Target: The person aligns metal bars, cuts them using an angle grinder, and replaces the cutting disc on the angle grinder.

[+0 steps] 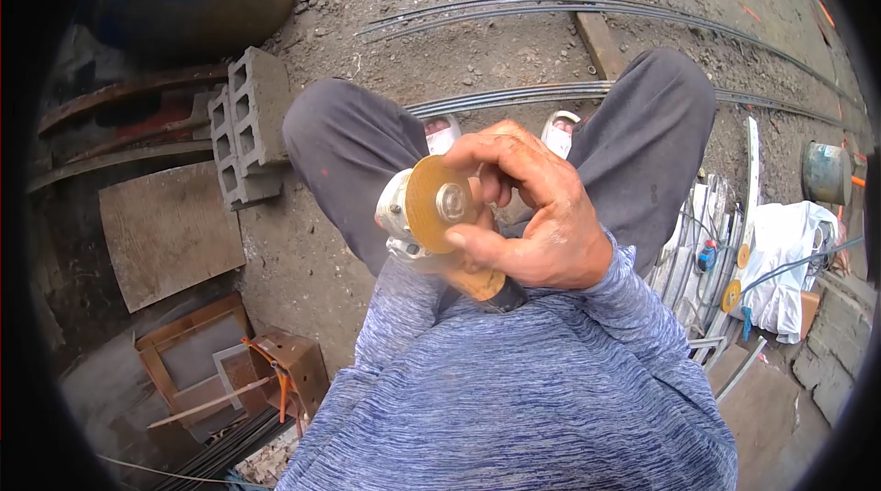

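An angle grinder (479,284) with a yellow-orange body and silver gear head is held in front of my torso. A thin yellow disc (425,204) is mounted on it, with a round metal nut (452,203) at its centre. My right hand (546,206) grips the disc, thumb at the lower edge and index finger at the upper edge, other fingers curled near the nut. My left hand (382,208) is mostly hidden behind the grinder head and supports it; only a little of it shows.
Long metal rods (514,98) lie on the dirt past my feet, with a wooden beam (587,32) across them. Concrete blocks (246,124) and a plywood sheet (170,229) are left. At right are metal strips (702,225), a white plastic bag (789,252) and loose yellow discs (730,295).
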The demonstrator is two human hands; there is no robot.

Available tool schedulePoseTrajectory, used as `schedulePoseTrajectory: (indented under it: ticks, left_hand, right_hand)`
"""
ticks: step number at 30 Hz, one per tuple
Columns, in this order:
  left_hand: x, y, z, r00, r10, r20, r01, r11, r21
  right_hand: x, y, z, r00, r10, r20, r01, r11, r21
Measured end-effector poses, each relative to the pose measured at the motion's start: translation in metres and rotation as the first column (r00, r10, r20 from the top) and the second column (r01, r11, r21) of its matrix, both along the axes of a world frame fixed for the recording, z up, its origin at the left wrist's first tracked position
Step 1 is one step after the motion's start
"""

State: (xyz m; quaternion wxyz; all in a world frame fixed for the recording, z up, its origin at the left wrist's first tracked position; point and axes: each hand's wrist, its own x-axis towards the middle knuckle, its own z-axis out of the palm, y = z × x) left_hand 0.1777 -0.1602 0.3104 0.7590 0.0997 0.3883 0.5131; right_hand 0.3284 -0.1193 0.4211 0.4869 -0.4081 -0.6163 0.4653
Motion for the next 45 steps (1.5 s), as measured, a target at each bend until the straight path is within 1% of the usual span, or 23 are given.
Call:
schedulePoseTrajectory:
  ticks: [4,7,10,12,17,20,24,27,29,30,31,32,33,34,36,38,39,40,41,42,43,44,45]
  left_hand:
    - [0.004,0.004,0.007,0.988,-0.118,-0.102,0.133,0.977,0.165]
    - [0.002,0.007,0.009,0.972,-0.167,-0.166,0.204,0.95,0.235]
    - [-0.011,0.005,0.0,0.993,-0.113,-0.046,0.113,0.994,-0.007]
    - [-0.001,0.003,0.005,0.991,-0.06,-0.121,0.073,0.991,0.112]
    - [-0.029,-0.003,-0.02,0.999,-0.008,0.047,0.013,0.994,-0.112]
    - [-0.017,-0.005,-0.014,0.999,-0.022,0.048,0.022,1.0,0.016]
    - [-0.013,-0.002,-0.016,0.996,-0.072,0.045,0.071,0.997,0.032]
    - [-0.004,0.003,0.006,0.99,-0.132,-0.044,0.135,0.987,0.084]
    - [-0.007,0.002,-0.007,0.985,-0.17,0.003,0.168,0.972,0.162]
    - [-0.015,-0.004,-0.049,0.977,-0.191,0.096,0.167,0.961,0.219]
    - [-0.021,-0.003,-0.067,0.939,-0.281,0.197,0.22,0.934,0.28]
    - [-0.026,-0.003,-0.086,0.882,-0.375,0.284,0.272,0.899,0.342]
    - [-0.021,0.007,-0.066,0.795,-0.45,0.407,0.274,0.865,0.42]
    - [-0.019,0.015,-0.043,0.702,-0.498,0.509,0.262,0.845,0.466]
    - [-0.013,0.023,-0.02,0.59,-0.548,0.594,0.251,0.823,0.51]
    - [-0.017,0.017,-0.012,0.668,-0.478,0.57,0.293,0.874,0.389]
    - [-0.012,0.014,-0.013,0.683,-0.446,0.578,0.262,0.889,0.375]
    - [-0.01,0.012,-0.009,0.841,-0.371,0.394,0.254,0.913,0.318]
    - [-0.007,0.01,-0.004,0.94,-0.306,0.152,0.264,0.933,0.244]
    - [-0.005,0.008,0.001,0.96,-0.264,-0.089,0.275,0.95,0.147]
    - [-0.001,0.01,0.0,0.917,-0.264,-0.298,0.341,0.908,0.244]
    - [0.003,0.012,-0.001,0.84,-0.217,-0.497,0.406,0.859,0.312]
    - [0.004,0.013,0.0,0.811,-0.183,-0.555,0.42,0.843,0.336]
  right_hand:
    - [0.002,-0.001,-0.002,0.992,0.028,0.12,-0.022,0.998,-0.05]
    - [0.0,-0.002,-0.007,0.998,0.017,0.061,-0.017,1.0,-0.002]
    - [-0.002,0.001,-0.011,0.999,0.048,-0.013,-0.047,0.996,0.069]
    - [-0.003,-0.001,-0.012,0.997,0.055,-0.06,-0.052,0.997,0.059]
    - [-0.001,0.002,-0.006,0.998,0.056,0.003,-0.056,0.995,0.076]
    - [0.0,0.001,-0.003,0.999,0.006,0.053,-0.008,0.999,0.038]
    - [0.002,0.001,-0.01,0.995,0.022,0.1,-0.026,0.999,0.034]
    - [0.001,0.001,-0.009,0.997,0.03,0.068,-0.034,0.998,0.058]
    - [0.002,0.002,-0.007,0.999,0.043,0.027,-0.046,0.994,0.099]
    - [0.003,0.003,-0.005,0.999,0.053,0.004,-0.053,0.99,0.129]
    - [0.004,0.004,-0.005,0.998,0.064,-0.019,-0.06,0.985,0.159]
    - [0.003,0.002,-0.005,0.982,0.035,-0.188,-0.029,0.999,0.035]
    - [0.001,-0.002,-0.006,0.938,-0.015,-0.347,-0.019,0.995,-0.093]
    - [0.004,-0.003,-0.004,0.892,-0.02,-0.452,-0.09,0.971,-0.221]
    - [0.011,-0.006,-0.002,0.759,-0.134,-0.637,-0.227,0.862,-0.452]
    - [0.011,-0.007,-0.006,0.806,-0.108,-0.582,-0.238,0.841,-0.486]
    - [0.007,-0.012,-0.006,0.871,-0.07,-0.486,-0.206,0.846,-0.491]
    - [0.005,-0.014,-0.006,0.923,-0.035,-0.383,-0.173,0.852,-0.494]
    - [0.004,-0.014,-0.006,0.98,0.023,-0.198,-0.102,0.91,-0.402]
    - [0.003,-0.014,-0.005,0.999,0.054,0.001,-0.052,0.955,-0.292]
    - [0.003,-0.014,-0.005,0.977,0.059,0.203,-0.024,0.985,-0.171]
    - [0.001,-0.013,-0.004,0.976,0.049,0.213,-0.014,0.987,-0.162]
    - [0.0,-0.013,-0.008,0.976,0.026,0.216,-0.001,0.994,-0.111]
